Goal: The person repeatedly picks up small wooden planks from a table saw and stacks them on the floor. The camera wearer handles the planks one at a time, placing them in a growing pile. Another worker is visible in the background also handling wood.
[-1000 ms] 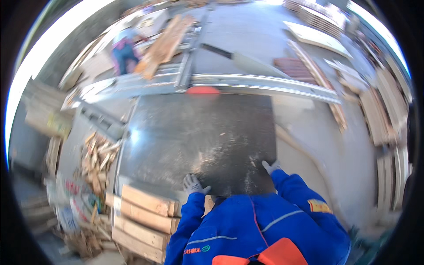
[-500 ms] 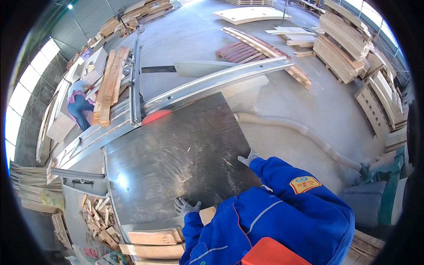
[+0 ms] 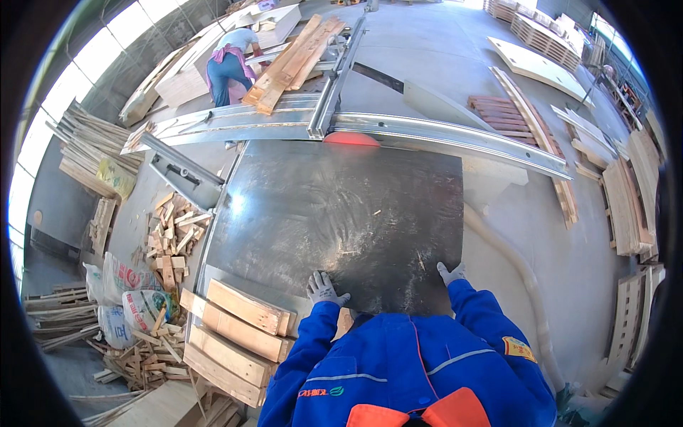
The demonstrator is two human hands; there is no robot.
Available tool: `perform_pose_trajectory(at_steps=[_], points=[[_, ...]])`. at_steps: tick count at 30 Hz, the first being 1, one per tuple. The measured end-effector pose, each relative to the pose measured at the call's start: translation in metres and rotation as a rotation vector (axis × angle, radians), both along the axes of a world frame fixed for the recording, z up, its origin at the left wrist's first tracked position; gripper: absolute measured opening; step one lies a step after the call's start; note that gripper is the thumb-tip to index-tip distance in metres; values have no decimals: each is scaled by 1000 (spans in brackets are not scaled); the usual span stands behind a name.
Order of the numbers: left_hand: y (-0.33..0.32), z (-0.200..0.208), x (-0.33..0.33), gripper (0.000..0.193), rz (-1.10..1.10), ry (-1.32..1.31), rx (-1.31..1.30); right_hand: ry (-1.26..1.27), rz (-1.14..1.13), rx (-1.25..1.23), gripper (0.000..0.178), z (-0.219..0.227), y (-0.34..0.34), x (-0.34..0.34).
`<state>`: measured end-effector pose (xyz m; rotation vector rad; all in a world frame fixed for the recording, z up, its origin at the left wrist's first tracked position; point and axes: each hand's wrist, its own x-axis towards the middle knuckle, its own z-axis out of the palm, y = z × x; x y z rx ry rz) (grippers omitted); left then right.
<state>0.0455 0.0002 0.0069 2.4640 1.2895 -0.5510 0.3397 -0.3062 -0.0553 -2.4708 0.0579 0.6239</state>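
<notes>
Left hand (image 3: 325,288) rests at near edge of dark tabletop (image 3: 334,199), fingers spread, unclenched; right hand (image 3: 452,273) at its right edge, grip unclear. Metal rail (image 3: 455,136) runs along far edge; wood offcuts (image 3: 171,238) heaped beyond left edge.

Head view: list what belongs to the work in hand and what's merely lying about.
In the work, it seems:
dark surface
left hand, spread at its near edge
right hand, by its near right corner

Lying about, apparently:
scraps
sacks
hose
pallet
</notes>
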Motion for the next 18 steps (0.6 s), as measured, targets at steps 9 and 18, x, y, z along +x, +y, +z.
perform_pose_trajectory(at_steps=[9,18], points=[[0,2,1,119,-2,2,0,-2,-14,-115,119,-26,-4,6],[-1,-1,-1,119,-3,-69,2,-2,13,22,116,-3,-3,0]])
